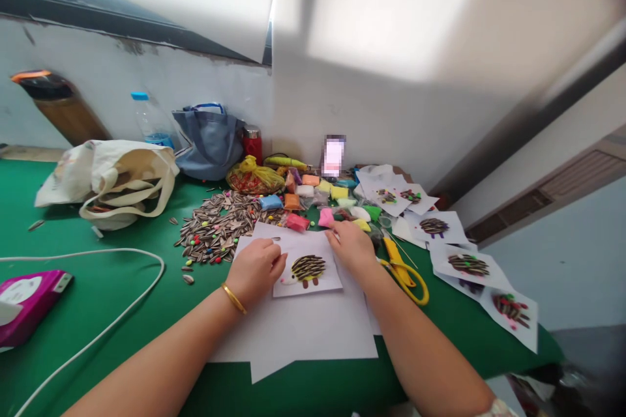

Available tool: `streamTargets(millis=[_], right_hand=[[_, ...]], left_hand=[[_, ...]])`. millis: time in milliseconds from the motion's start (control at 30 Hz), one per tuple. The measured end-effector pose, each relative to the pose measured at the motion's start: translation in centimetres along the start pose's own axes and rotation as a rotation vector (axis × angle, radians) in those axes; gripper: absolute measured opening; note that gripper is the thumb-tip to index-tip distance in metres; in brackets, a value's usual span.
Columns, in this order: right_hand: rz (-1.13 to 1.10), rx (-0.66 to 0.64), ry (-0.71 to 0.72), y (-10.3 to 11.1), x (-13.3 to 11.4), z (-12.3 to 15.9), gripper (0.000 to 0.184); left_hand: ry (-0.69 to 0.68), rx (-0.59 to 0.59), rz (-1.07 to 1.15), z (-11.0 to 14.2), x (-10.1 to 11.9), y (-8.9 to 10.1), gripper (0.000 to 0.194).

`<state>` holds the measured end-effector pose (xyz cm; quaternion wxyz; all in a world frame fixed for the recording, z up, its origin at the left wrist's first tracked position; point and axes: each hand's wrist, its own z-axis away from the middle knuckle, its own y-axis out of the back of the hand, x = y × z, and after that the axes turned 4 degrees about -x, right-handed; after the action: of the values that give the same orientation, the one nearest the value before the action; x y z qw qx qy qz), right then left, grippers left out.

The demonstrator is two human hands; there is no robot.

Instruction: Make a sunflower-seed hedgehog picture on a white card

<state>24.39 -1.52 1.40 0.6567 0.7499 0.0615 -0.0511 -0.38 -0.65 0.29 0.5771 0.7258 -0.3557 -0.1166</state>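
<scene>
Grey-striped seeds (210, 228) lie at left in a loose, spiky heap dotted with bright little balls. Next comes the left hand (257, 270), its fingers curled; whether they pinch anything is hidden. Between the hands, on smooth white sheets (298, 335), sits the hedgehog picture (309, 270): seed spines, yellow rim, pale snout and rounded brown feet are in place, so it looks nearly done, though I can't tell what is left. The right hand (355, 249) is at the soft pink clay (325, 216), its grip unclear. Farther right, yellow-handled scissors (424, 292) lie near similar, seemingly finished pictures (469, 265).
</scene>
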Motion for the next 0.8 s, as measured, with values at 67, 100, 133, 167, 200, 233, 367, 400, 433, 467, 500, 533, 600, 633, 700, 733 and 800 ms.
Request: streamTargets(millis=[67,100,133,167,200,233,367,400,433,467,500,533,600,633,700,733,800], right_hand=[[0.113,-0.014,-0.055,0.8,-0.6,-1.0,0.038],[0.151,-0.035,-0.074,1.1,-1.0,-1.7,0.042],[0.179,-0.058,-0.095,1.4,-1.3,-2.5,0.044],[0.196,-0.077,-0.102,1.5,-1.6,-3.3,0.045],[0.205,-0.098,-0.134,1.5,-1.9,-4.1,0.046],[0.200,-0.137,-0.163,1.4,-2.2,-4.9,0.047],[0.173,-0.204,-0.251,0.8,-2.7,-6.5,0.044],[0.164,-0.196,-0.259,0.9,-2.8,-6.5,0.042],[0.148,-0.173,-0.254,1.0,-2.8,-6.2,0.041],[0.122,-0.136,-0.234,1.2,-2.8,-5.7,0.041],[0.083,-0.075,-0.194,1.6,-2.8,-5.1,0.044],[0.033,-0.008,-0.129,2.0,-2.9,-4.3,0.049],[-0.091,0.121,0.058,2.9,-3.3,-2.5,0.051],[-0.161,0.154,0.165,3.2,-3.6,-1.5,0.047],[-0.288,0.188,0.323,3.6,-4.4,0.2,0.038],[-0.337,0.182,0.365,3.6,-4.8,1.0,0.037],[-0.410,0.177,0.423,3.1,-5.5,1.9,0.036]], left_hand=[[0.001,-0.007,-0.008,0.0,0.0,0.0,0.032],[0.002,-0.010,-0.015,0.0,0.0,0.1,0.032],[0.001,-0.012,-0.022,0.0,0.0,0.0,0.032],[0.001,-0.011,-0.029,0.0,0.0,0.0,0.032],[-0.002,-0.009,-0.032,0.0,-0.1,0.0,0.032],[-0.004,-0.005,-0.032,0.1,-0.1,0.0,0.032],[-0.010,0.016,-0.011,0.2,-0.1,0.2,0.032],[-0.007,0.024,-0.002,0.2,-0.1,0.3,0.032],[-0.001,0.035,0.012,0.2,-0.1,0.4,0.031],[0.008,0.051,0.037,0.2,0.0,0.6,0.031],[0.020,0.070,0.076,0.3,0.1,0.7,0.030],[0.036,0.088,0.134,0.3,0.1,0.7,0.028],[0.097,0.124,0.340,0.3,0.3,0.6,0.022],[0.137,0.136,0.488,0.3,0.4,0.4,0.021],[0.219,0.137,0.814,0.2,0.7,0.0,0.028],[0.250,0.131,0.955,0.2,0.9,-0.1,0.030],[0.282,0.108,1.128,0.1,1.2,-0.2,0.032]])
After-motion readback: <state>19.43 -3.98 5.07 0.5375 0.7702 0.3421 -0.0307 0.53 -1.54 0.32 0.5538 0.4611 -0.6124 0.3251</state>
